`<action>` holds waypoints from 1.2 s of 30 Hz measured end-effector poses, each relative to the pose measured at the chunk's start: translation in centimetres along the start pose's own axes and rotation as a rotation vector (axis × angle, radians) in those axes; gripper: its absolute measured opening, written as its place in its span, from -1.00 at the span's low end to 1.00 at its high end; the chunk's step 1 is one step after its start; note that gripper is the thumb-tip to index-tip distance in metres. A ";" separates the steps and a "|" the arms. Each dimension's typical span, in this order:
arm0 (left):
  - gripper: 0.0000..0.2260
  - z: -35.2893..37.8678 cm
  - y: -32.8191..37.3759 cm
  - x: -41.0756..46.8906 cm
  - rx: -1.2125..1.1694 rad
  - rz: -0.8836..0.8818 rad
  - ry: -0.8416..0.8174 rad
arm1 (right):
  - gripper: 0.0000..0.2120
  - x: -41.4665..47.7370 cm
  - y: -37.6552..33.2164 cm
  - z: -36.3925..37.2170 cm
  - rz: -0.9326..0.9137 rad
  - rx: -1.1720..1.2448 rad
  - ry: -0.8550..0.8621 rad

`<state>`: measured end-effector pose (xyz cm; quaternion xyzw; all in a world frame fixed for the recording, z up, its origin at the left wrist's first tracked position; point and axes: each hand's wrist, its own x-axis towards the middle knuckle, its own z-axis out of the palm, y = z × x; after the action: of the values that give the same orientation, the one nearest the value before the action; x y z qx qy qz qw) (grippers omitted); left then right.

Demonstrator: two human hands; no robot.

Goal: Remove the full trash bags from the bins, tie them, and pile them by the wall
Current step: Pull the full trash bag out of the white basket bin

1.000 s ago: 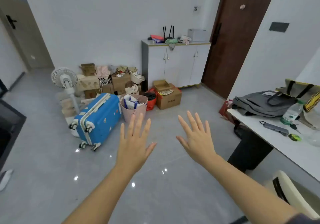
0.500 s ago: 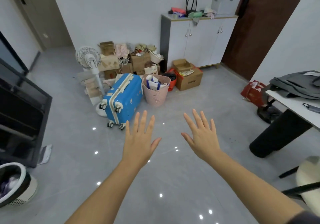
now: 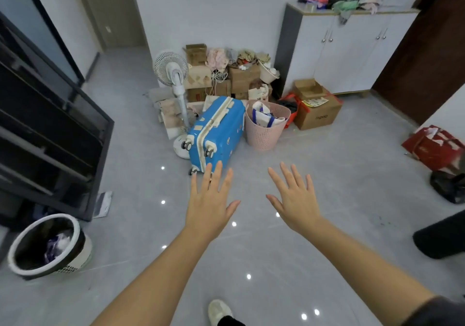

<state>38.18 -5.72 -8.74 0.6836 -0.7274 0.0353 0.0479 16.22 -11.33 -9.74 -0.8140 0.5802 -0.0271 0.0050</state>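
A white round bin stands on the floor at the lower left, lined with a black trash bag that holds crumpled paper. My left hand and my right hand are stretched out over the grey floor in the middle, palms down, fingers spread, holding nothing. Both hands are well to the right of the bin. A black bag lies at the right edge, partly cut off.
A blue suitcase, a pink basket, a white fan and cardboard boxes are piled by the far wall beside a white cabinet. A black shelf stands left. A red bag sits right.
The view has swung left and down: the table has left the frame and the white bin has come fully into sight at the lower left. My hands stay spread and empty.
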 end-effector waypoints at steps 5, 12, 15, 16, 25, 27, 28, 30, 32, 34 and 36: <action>-0.38 1.2 -7.7 1.9 0.020 -0.057 -0.008 | -0.40 7.8 -5.8 1.4 -0.084 -0.006 -0.094; -0.36 2.5 -18.5 2.4 0.031 -0.125 -0.007 | -0.40 14.6 -16.2 2.6 -0.182 -0.036 -0.118; -0.37 3.3 -23.5 2.2 0.015 -0.114 -0.012 | -0.40 15.8 -21.3 3.3 -0.181 -0.036 -0.121; -0.37 3.7 -25.3 1.9 0.016 -0.097 -0.020 | -0.40 16.0 -23.1 3.7 -0.167 -0.032 -0.123; -0.39 7.1 -44.2 -2.0 0.003 -0.069 -0.063 | -0.42 16.7 -42.2 8.8 -0.143 0.025 -0.210; -0.39 8.4 -47.8 -2.3 0.001 -0.104 -0.066 | -0.42 17.9 -45.4 10.3 -0.176 0.018 -0.246; -0.37 9.2 -49.4 -2.3 -0.003 -0.120 -0.079 | -0.43 18.6 -46.7 11.2 -0.206 0.004 -0.258; -0.35 11.1 -52.2 -1.8 0.003 -0.141 -0.102 | -0.42 20.4 -49.0 13.5 -0.259 -0.009 -0.258; -0.35 13.8 -55.0 -1.4 0.014 -0.168 -0.118 | -0.42 22.4 -51.1 16.3 -0.293 -0.026 -0.283; -0.34 17.2 -57.6 -1.2 0.020 -0.212 -0.139 | -0.41 24.3 -53.2 20.0 -0.329 -0.047 -0.318; -0.33 21.4 -59.8 -1.5 0.013 -0.275 -0.153 | -0.42 25.9 -55.2 24.5 -0.354 -0.043 -0.331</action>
<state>97.46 -10.52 -31.01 0.7777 -0.6283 -0.0191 -0.0074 77.97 -18.32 -30.99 -0.8963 0.4200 0.1188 0.0779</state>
